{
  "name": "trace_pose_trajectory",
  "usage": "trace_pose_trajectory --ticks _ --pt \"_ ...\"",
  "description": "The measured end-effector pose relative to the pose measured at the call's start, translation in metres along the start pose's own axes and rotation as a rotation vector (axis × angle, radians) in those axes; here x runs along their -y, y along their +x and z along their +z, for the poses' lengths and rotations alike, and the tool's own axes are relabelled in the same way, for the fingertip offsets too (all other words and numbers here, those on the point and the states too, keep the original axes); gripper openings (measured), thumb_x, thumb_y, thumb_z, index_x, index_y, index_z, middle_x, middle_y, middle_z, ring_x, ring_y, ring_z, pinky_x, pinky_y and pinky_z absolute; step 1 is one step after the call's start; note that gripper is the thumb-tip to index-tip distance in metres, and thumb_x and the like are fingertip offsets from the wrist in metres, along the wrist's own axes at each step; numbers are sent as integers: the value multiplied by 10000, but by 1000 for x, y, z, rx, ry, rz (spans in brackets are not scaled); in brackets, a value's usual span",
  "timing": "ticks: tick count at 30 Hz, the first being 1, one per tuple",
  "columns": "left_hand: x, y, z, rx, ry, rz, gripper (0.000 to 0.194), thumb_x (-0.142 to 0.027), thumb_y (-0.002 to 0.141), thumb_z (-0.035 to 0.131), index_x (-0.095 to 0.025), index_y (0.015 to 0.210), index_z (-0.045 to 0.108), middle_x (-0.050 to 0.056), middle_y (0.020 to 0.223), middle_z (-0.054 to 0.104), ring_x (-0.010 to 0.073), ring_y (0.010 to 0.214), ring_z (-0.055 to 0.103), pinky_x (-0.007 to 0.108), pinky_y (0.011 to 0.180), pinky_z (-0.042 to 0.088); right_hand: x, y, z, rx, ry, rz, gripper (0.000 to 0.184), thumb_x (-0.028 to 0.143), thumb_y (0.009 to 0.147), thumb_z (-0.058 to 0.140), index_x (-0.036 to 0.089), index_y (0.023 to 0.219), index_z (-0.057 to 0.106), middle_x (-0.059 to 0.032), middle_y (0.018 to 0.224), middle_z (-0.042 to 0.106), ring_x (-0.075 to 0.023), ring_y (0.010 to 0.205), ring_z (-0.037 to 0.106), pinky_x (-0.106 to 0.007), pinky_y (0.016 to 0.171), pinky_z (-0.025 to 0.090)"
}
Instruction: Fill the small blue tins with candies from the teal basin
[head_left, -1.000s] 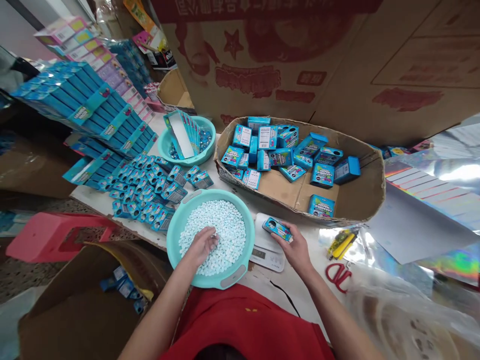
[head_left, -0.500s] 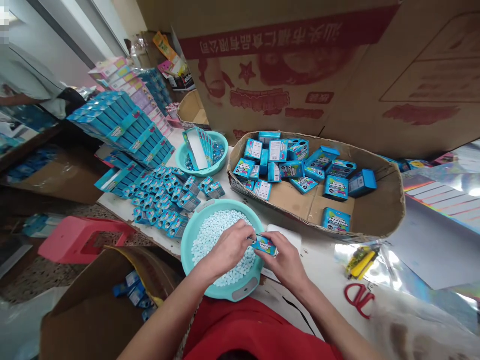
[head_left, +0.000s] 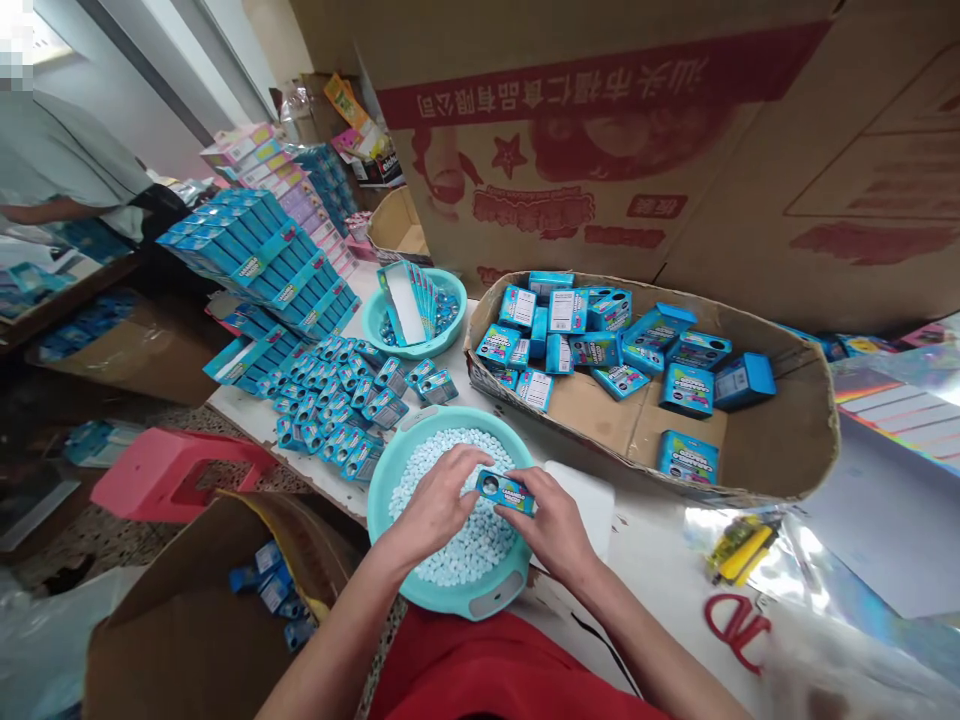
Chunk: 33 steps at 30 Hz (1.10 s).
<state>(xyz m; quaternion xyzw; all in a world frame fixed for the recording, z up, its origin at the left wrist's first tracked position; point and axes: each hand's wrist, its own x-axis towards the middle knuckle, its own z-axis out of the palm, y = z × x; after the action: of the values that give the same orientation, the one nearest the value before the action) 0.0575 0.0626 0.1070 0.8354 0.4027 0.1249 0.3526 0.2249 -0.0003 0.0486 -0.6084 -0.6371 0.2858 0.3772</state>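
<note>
Both my hands hold one small blue candy box over a teal basin full of small pale blue-white candies. My left hand grips the box's left end, fingers curled. My right hand pinches its right end. A white scale sits just right of the basin, partly hidden by my right hand.
A cardboard tray with several blue boxes lies behind. Rows of small open boxes, a second teal bowl and stacked blue cartons stand left. Red scissors, a yellow cutter, a pink stool. A person stands far left.
My left hand left the candies and came to the box. My right hand lifted the box off the scale and brought it over the basin.
</note>
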Motion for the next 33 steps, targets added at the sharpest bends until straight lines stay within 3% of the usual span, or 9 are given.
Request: trace_pose_trajectory --ticks 5,8,12,17,20,23,27,30,33 --pt "11 -6 10 78 167 -40 408 -67 754 481 -231 1127 511 46 1075 568 203 1040 513 352 892 436 8 2 6 -61 146 -98 314 378 830 631 220 1088 547 -70 1012 630 -232 943 609 -361 794 516" --pt "28 -4 -7 -132 153 -157 275 -182 797 535 -229 1068 523 37 1034 589 196 968 551 327 837 455 4 6 1 -181 154 -40 419 430 836 610 213 1177 497 -104 1136 590 -252 1034 581 -405 850 507" --pt "65 6 -48 -505 289 -353 280 -286 798 565 -222 1070 534 62 1051 600 231 988 564 348 840 446 -18 6 -19 -226 108 33 277 431 855 579 215 1029 577 -76 981 640 -229 903 615 -394 793 523" --pt "107 23 -78 -554 441 -495 349 -283 772 565 -164 1100 547 125 1114 593 287 1023 561 368 823 441 -40 -14 -43 -259 43 126 257 448 840 587 224 960 620 -53 907 666 -218 824 633 -367 742 531" --pt "101 28 -78 -554 383 -536 383 -308 762 589 -160 1112 547 118 1122 599 282 999 574 363 816 440 -47 -33 -52 -311 16 226 275 474 821 593 224 927 636 -51 889 679 -221 803 642 -367 737 536" --pt "64 31 -58 -497 168 -451 388 -363 748 624 -198 1091 550 50 1042 631 229 922 593 327 803 443 -55 -52 -61 -391 -3 339 316 507 791 605 211 893 643 -59 861 687 -228 773 652 -378 726 540" --pt "1 35 8 -149 -70 -66 303 -329 770 618 -233 1052 558 16 1024 639 189 930 578 299 821 429 -63 -68 -80 -538 -39 432 344 511 775 613 188 887 641 -72 832 684 -227 736 651 -389 723 535" --pt "-25 42 71 98 98 148 268 -217 750 615 -216 1016 573 59 995 643 234 961 551 367 844 394 -64 -63 -107 -675 -130 412 337 494 793 602 184 918 639 -75 852 675 -213 745 639 -379 741 520" --pt "-26 52 115 180 256 183 244 -144 745 596 -186 984 566 86 946 643 263 962 531 426 850 365 -74 -34 -143 -657 -236 356 360 507 798 584 185 951 634 -85 896 669 -216 775 633 -378 757 503"
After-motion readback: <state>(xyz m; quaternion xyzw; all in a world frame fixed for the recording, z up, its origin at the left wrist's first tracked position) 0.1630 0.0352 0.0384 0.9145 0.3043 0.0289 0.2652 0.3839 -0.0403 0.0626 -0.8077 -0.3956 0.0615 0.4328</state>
